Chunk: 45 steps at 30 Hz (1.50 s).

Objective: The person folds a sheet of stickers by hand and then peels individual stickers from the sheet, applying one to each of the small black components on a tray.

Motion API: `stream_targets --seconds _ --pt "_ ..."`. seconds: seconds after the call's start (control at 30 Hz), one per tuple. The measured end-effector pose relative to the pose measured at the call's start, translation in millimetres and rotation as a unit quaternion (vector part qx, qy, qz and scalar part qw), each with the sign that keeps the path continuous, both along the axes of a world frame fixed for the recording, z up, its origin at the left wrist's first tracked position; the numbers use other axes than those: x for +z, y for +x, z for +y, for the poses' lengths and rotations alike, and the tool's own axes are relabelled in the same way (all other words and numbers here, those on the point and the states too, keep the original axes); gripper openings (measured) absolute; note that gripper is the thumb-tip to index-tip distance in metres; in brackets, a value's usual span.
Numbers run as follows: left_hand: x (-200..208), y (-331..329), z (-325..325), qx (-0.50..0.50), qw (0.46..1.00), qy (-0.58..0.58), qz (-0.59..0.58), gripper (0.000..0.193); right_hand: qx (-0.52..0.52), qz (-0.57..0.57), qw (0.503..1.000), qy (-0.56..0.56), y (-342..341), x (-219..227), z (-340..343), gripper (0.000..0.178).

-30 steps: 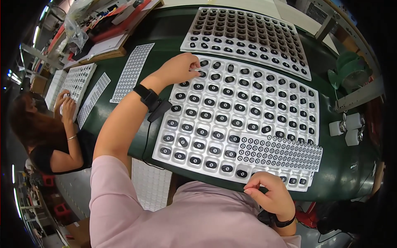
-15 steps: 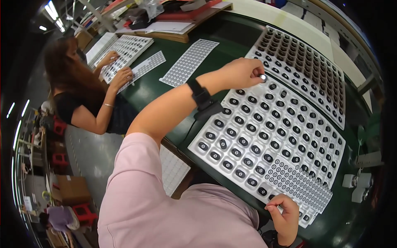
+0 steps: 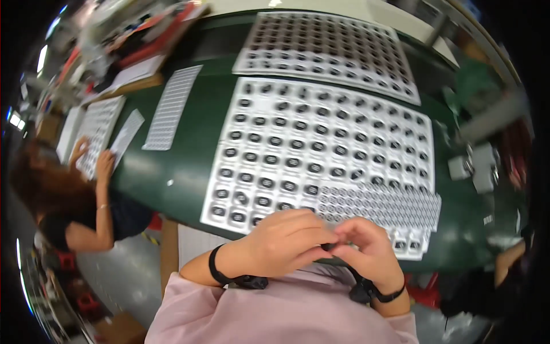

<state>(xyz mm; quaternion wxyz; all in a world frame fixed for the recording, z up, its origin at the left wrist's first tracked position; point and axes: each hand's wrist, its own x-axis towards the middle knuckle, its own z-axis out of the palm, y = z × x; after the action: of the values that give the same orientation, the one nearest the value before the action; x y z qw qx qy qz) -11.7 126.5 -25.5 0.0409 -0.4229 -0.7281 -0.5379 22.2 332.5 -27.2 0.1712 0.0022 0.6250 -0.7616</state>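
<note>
Close to my body, my left hand (image 3: 286,241) and my right hand (image 3: 369,249) meet fingertip to fingertip. Both are closed around a small black part (image 3: 328,246), mostly hidden by the fingers. Just beyond them lies a white plastic tray (image 3: 264,104) with rows of black oval parts, each with a pale round mark; one pocket near its far left corner holds no part. A white sheet of small round stickers (image 3: 378,206) rests on the tray's near right area, beside my right hand.
Beyond it stands a second tray of dark parts (image 3: 326,46). On the green table (image 3: 183,166) another sticker sheet (image 3: 172,109) lies left. A co-worker (image 3: 57,200) handles parts at a tray on the far left. Metal blocks (image 3: 475,166) stand at the right.
My left hand has come back from the tray's far left corner to my right hand, bringing the small part. My right hand now grips it too. The view has turned left-to-right.
</note>
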Motion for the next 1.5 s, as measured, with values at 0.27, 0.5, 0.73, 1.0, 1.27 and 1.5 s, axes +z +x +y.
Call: stream_targets --seconds 0.27,0.5,0.73,1.0,1.27,1.5 --pt "-9.1 6.0 19.4 0.001 0.998 -0.052 0.037 0.03 0.103 -0.019 0.993 0.058 11.0 -2.6 21.0 0.014" --pt "-16.9 3.4 16.0 0.018 0.997 -0.075 0.014 0.03 0.071 -0.034 0.995 0.066 10.7 0.5 21.5 0.011" --pt "-14.5 -9.6 29.9 0.055 0.993 -0.097 0.045 0.032 -0.053 0.271 0.886 0.372 -23.8 -2.2 38.6 0.013" --pt "-33.9 -21.4 51.4 0.071 0.982 -0.167 0.05 0.029 -0.092 0.311 0.787 0.525 -55.6 -26.0 37.1 0.015" --pt "-38.4 -18.7 56.3 0.067 0.974 -0.218 -0.007 0.028 -0.117 0.336 0.779 0.516 -59.5 -52.3 34.4 0.012" --pt "-38.0 -16.1 61.4 0.056 0.973 -0.22 0.031 0.031 -0.137 0.312 0.788 0.513 -54.5 -52.7 35.5 0.01"
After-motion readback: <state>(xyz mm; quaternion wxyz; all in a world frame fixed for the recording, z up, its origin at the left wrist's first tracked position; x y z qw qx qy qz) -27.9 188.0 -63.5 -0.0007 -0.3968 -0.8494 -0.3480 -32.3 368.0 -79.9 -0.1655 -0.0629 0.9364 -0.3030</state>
